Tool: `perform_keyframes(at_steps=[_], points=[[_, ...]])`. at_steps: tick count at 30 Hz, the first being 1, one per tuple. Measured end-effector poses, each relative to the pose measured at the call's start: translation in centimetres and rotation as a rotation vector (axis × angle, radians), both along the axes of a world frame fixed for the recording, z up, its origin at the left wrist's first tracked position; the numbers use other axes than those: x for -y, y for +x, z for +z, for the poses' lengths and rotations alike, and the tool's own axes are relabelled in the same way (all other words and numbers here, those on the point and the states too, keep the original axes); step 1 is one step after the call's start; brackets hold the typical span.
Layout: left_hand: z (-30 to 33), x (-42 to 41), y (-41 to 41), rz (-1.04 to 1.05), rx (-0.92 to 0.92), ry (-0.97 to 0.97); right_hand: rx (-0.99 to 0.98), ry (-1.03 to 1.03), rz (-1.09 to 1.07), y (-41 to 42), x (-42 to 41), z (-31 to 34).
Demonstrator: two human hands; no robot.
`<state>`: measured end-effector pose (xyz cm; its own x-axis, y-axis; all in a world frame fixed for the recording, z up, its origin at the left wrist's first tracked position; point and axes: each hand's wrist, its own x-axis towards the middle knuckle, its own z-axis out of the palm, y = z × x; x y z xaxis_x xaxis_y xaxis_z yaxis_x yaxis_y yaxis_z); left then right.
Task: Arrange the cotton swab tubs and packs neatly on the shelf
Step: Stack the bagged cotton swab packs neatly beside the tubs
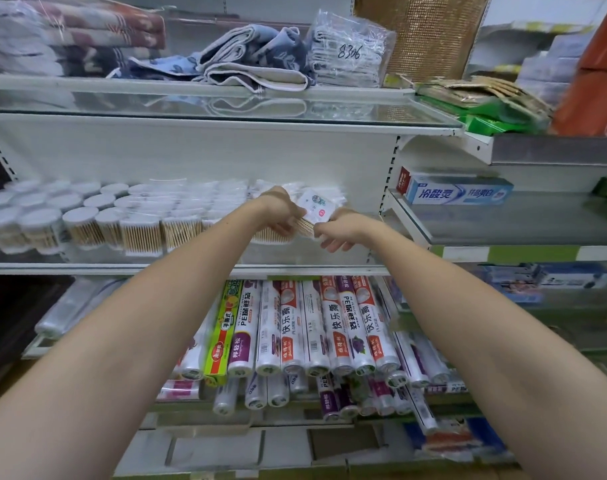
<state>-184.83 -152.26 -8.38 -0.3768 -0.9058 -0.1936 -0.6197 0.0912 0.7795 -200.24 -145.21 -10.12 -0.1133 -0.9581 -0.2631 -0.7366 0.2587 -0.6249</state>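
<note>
Both hands pinch one swab pack: left hand and right hand steady it to seat beside the tubs on the shelf.

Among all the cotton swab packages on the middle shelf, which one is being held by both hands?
The flat cotton swab pack with the white printed label: the left hand and right hand pinch it. The round tubs stand untouched in rows further left.
</note>
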Motion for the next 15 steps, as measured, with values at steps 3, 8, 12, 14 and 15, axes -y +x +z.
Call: perform_keyframes(at_steps=[3,8,12,14,15], points=[[0.2,-0.9,0.6,-0.17,0.136,-0.02,0.066,-0.002,-0.032,-0.5,-0.3,0.0],[0.1,-0.9,0.4,-0.234,0.306,-0.177,0.031,-0.143,-0.033,-1.7,-0.6,-0.2],[0.1,-1.0,-0.3,-0.12,0.386,-0.355,0.032,-0.203,-0.076,-2.1,-0.6,-0.1],[0.2,-1.0,-0.5,-0.08,0.391,-0.444,0.043,-0.229,-0.081,-2.5,-0.8,0.0],[0.3,-0.9,-0.6,-0.075,0.364,-0.473,0.035,-0.246,-0.074,-2.7,-0.9,0.0]])
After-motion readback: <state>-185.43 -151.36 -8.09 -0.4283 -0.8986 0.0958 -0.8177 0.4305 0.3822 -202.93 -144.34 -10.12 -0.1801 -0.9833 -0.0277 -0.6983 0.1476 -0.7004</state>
